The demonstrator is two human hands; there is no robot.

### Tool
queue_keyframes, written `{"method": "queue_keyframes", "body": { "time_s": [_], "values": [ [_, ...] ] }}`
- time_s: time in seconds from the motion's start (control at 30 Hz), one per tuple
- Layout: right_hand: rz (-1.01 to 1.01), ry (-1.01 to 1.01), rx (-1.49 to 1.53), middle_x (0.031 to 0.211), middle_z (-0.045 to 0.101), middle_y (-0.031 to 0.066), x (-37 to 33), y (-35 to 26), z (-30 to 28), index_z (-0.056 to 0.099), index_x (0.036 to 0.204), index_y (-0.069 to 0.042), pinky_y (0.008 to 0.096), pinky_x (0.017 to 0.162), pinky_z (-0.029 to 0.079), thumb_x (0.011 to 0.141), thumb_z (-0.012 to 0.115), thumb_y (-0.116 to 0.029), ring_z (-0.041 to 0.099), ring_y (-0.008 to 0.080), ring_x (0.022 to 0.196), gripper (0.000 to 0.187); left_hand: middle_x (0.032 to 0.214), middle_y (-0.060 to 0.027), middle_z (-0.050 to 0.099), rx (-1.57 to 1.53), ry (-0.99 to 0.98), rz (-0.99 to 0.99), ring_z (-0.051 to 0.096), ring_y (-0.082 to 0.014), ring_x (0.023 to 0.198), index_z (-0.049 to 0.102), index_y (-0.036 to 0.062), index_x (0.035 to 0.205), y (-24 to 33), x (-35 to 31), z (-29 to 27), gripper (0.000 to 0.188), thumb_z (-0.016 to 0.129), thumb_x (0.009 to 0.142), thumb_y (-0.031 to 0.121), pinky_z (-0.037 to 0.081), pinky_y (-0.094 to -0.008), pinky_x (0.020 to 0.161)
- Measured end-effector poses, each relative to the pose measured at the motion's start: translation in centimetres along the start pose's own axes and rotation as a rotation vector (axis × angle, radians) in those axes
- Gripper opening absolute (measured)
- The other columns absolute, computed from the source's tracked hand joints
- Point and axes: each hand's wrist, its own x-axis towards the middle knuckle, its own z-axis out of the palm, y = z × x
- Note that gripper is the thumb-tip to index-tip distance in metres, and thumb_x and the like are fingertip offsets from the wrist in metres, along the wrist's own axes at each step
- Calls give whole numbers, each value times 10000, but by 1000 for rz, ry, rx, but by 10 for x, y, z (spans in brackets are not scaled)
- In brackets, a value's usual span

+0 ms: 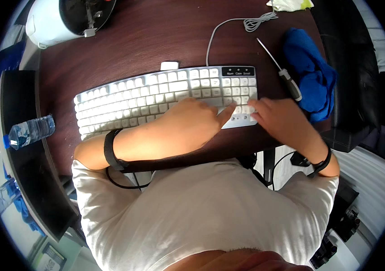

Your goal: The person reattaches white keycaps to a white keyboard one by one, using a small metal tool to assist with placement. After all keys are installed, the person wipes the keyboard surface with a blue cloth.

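Observation:
A white keyboard (167, 88) with a grey cable lies at a slight tilt on the dark wood table. Across its lower right part reaches my left hand (197, 119), fingers curled, one digit stretched to the number pad; whether it holds anything is hidden. My right hand (282, 118) comes in at the keyboard's right edge. Its thumb and a finger close around a white keycap (249, 109) of the number pad, near my left fingertip. Below the fingertips, a few key places (239, 119) show small dark spots instead of plain white caps.
Right of the keyboard lie a screwdriver (289, 83) and a crumpled blue cloth (312, 74). Coiled cable (260, 21) rests at the back. A white round container (48, 22) stands far left, a water bottle (31, 132) by the left edge. A small white block (170, 65) touches the keyboard's back.

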Motion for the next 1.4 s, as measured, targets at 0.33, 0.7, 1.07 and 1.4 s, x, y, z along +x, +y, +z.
{"method": "queue_keyframes", "body": {
  "time_s": [0.33,0.7,1.07,1.4],
  "values": [
    [3,195,40,764,603,59,-29,-5,45,598,1208,-32,346,568,483,898,683,-147,623,233,653,341,680,-47,579,131,31,101,607,-196,633,503,84,1445,15,12,3,612,593,839,83,504,-342,598],
    [25,398,213,725,593,33,-24,-1,63,672,1120,-94,344,546,468,873,706,-164,611,215,619,259,670,-27,546,151,60,110,590,-171,626,515,78,1435,12,15,8,602,592,838,82,500,-327,573],
    [-60,434,28,727,482,-9,-27,10,73,667,1176,-145,301,552,438,842,730,-266,538,145,609,361,695,-12,553,199,19,121,592,-157,656,529,51,1417,14,17,7,617,601,805,96,503,-308,600],
    [-102,421,117,702,452,6,-25,13,74,699,1140,-99,322,500,428,782,778,-175,516,174,574,374,700,-7,555,287,-34,83,574,-156,684,546,47,1406,24,17,13,629,614,784,108,481,-293,650]
  ]
}}
